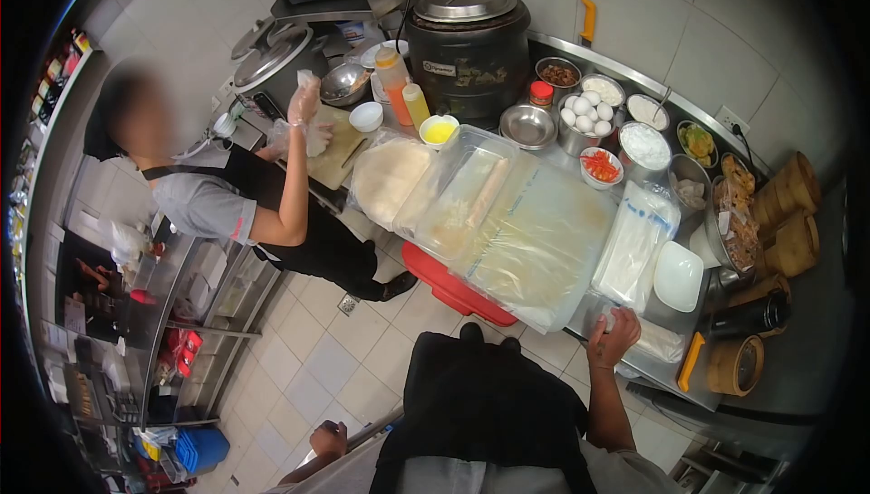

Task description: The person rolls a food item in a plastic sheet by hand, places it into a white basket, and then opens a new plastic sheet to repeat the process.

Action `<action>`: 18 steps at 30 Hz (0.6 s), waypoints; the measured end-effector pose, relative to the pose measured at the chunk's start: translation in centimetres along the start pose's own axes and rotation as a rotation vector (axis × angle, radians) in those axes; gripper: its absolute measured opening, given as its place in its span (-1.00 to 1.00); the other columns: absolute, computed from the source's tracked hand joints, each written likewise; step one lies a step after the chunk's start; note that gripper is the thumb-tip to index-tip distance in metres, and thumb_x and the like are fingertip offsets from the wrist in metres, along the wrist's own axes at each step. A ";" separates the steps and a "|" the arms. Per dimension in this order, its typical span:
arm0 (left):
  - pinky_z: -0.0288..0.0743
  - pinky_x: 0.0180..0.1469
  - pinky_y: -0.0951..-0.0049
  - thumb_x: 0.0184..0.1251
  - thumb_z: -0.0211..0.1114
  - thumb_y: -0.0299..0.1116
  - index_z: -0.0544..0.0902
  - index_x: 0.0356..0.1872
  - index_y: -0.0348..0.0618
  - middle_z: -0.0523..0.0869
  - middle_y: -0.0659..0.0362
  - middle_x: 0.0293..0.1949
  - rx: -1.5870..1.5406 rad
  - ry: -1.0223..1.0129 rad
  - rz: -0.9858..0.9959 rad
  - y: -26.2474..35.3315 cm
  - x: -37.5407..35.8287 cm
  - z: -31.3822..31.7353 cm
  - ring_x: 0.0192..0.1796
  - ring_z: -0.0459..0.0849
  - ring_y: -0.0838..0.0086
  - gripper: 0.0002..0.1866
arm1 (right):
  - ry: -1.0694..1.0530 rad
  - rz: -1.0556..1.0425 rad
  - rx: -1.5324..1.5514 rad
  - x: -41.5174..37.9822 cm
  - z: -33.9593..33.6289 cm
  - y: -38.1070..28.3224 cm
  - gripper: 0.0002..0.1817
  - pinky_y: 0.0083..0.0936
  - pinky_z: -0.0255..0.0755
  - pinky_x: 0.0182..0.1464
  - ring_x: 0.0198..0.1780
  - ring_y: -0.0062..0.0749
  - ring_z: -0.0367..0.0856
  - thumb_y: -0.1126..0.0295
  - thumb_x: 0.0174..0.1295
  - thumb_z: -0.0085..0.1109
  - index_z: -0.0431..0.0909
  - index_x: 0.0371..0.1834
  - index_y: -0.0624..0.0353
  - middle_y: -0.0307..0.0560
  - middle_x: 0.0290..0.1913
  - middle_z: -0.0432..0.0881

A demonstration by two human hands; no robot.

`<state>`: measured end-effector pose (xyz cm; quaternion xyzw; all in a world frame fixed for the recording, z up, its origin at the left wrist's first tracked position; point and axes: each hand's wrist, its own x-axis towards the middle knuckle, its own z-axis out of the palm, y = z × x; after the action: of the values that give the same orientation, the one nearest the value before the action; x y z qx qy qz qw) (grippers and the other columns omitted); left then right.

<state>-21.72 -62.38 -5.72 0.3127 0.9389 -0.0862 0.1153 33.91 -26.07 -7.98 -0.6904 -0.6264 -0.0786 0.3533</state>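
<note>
My right hand point(614, 338) is at the counter's front edge, its fingers bent around crumpled clear plastic point(600, 314). Beside it lie a plastic-wrapped white pack point(659, 342) and a white dish point(678, 276). A pack of clear plastic bags point(636, 245) sits just beyond. To the left is a translucent plastic-covered board point(544, 236), with a clear plastic container point(462, 190) by it. Low in the view, away from the counter, my left hand point(328, 440) is curled closed; what it holds, if anything, is hidden.
A co-worker point(236, 186) in plastic gloves stands left, by a cutting board point(335, 151). Eggs point(587, 113), bowls of ingredients and a black pot point(467, 54) line the wall. Bamboo steamers point(787, 208) and an orange-handled tool point(691, 360) are right. A red lid point(458, 287) juts below the counter.
</note>
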 end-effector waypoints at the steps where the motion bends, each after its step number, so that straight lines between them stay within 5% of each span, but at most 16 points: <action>1: 0.68 -0.09 0.06 0.32 0.30 0.04 0.84 -0.34 -0.05 0.86 0.05 -0.32 0.000 0.000 0.001 0.0 0.0 -0.1 -0.24 0.83 0.07 -0.62 | 0.000 0.001 0.000 0.0 0.0 0.0 -0.65 0.11 0.08 0.48 0.36 0.09 0.40 0.26 0.30 0.24 0.58 0.04 0.25 0.11 0.19 0.51; 18: 0.68 -0.08 0.07 0.31 0.30 0.02 0.83 -0.32 -0.04 0.86 0.07 -0.32 -0.022 -0.016 -0.007 -0.2 0.1 -0.1 -0.23 0.83 0.09 -0.65 | 0.043 -0.033 -0.013 0.0 0.1 0.0 -0.66 0.11 0.14 0.45 0.35 0.11 0.42 0.27 0.30 0.25 0.57 0.04 0.23 0.09 0.20 0.51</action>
<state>-21.88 -62.43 -5.59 0.3075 0.9399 -0.0787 0.1260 33.87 -25.98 -8.02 -0.6804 -0.6294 -0.1035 0.3607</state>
